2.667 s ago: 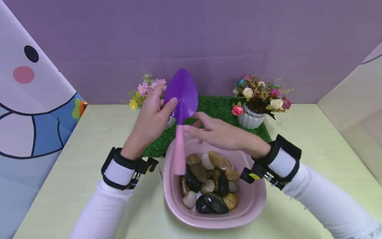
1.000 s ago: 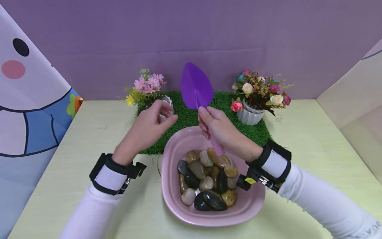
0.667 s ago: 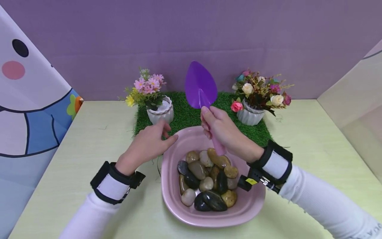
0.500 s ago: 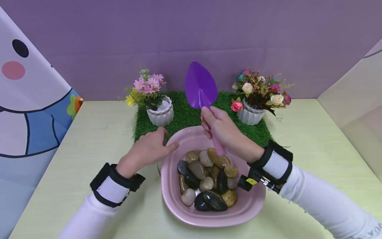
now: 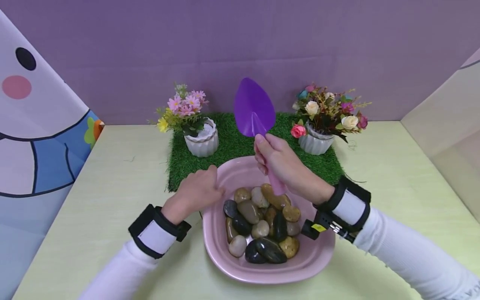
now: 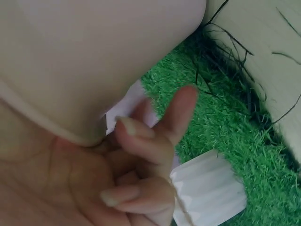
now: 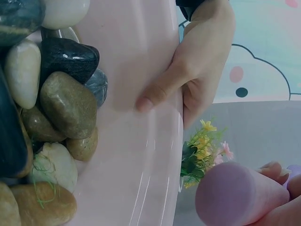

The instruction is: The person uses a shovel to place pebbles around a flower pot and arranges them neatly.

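My left hand (image 5: pixel 198 189) grips the far left rim of a pink basin (image 5: pixel 268 278). In the right wrist view its thumb lies over the inner wall and its fingers are outside; the left wrist view shows them curled. Several smooth stones (image 5: pixel 249 211), brown, black and whitish, lie in the basin. Above its far side my right hand (image 5: pixel 282 162) holds a garden trowel (image 5: pixel 254 106) by the pink handle, with the purple blade pointing up and away. The handle's butt end (image 7: pixel 225 195) faces the camera in the right wrist view.
Behind the basin lies a green artificial grass mat (image 5: pixel 232 137). A white pot with pink and yellow flowers (image 5: pixel 202 139) stands on it at left, another with roses (image 5: pixel 316 139) at right. A purple backdrop (image 5: pixel 240 37) closes off the table's back.
The trowel has passed from my left hand to my right. My left hand then came down past the left flowerpot and took hold of the basin rim.
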A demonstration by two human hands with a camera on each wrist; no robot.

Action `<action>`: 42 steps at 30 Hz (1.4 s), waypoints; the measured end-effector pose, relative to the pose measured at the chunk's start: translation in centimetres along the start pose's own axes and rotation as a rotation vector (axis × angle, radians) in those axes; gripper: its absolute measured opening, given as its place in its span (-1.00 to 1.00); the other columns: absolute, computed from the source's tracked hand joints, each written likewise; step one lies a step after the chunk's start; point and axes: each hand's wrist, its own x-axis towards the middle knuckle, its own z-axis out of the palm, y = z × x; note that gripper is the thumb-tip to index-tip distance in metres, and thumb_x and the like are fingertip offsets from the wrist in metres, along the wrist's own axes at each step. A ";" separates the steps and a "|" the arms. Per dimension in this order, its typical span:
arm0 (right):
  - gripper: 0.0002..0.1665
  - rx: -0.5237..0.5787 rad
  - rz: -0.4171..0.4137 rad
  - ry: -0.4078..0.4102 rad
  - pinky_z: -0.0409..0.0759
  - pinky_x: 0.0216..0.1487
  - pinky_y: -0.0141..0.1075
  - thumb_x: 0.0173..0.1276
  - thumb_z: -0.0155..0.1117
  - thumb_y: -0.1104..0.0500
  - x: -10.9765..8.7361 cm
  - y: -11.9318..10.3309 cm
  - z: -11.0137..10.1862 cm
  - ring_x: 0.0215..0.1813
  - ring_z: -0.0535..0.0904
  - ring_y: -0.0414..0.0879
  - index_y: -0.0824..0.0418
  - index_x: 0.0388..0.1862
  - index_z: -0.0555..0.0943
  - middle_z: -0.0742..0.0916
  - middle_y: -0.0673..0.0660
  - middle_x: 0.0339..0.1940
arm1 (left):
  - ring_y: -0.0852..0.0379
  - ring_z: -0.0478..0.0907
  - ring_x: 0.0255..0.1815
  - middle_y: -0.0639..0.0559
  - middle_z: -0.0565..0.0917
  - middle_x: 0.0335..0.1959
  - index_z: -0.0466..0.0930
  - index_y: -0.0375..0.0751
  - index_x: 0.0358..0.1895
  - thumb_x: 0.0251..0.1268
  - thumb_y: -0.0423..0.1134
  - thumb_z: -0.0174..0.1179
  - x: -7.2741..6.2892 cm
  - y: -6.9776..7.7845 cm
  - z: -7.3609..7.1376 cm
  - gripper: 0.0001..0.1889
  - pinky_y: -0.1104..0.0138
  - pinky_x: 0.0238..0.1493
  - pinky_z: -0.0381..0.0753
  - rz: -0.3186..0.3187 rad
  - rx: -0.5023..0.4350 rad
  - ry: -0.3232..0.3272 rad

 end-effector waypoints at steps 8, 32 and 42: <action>-0.59 -0.015 -0.003 -0.013 0.37 -0.41 -0.33 0.75 -0.22 0.06 0.0 0.5 -0.1 -0.51 0.35 -0.09 0.25 -0.32 0.35 0.43 0.09 -0.52 | 0.00 0.60 -0.58 -0.07 0.59 -0.56 0.60 -0.31 -0.27 0.35 -0.14 0.29 0.6 0.4 0.3 -0.75 0.18 -0.60 0.58 -0.078 0.085 0.095; -0.60 -0.233 -0.104 -0.077 0.44 -0.33 -0.24 0.76 -0.24 0.09 -0.3 0.2 -0.1 -0.42 0.41 0.03 0.26 -0.26 0.41 0.49 0.14 -0.49 | -0.03 0.63 -0.53 -0.18 0.61 -0.41 0.47 -0.39 0.09 0.33 -0.26 0.17 1.2 0.3 0.8 -0.65 0.15 -0.56 0.61 -0.063 -0.005 0.098; -0.60 -0.419 -0.041 -0.140 0.33 -0.45 -0.24 0.76 -0.27 -0.03 0.4 -0.1 -0.9 -0.48 0.37 -0.01 0.22 0.01 0.43 0.46 0.10 -0.47 | -0.18 0.66 -0.38 -0.32 0.65 -0.25 0.32 -0.44 0.31 0.30 -0.18 0.20 1.0 0.6 1.6 -0.41 0.02 -0.42 0.66 -0.118 0.038 0.141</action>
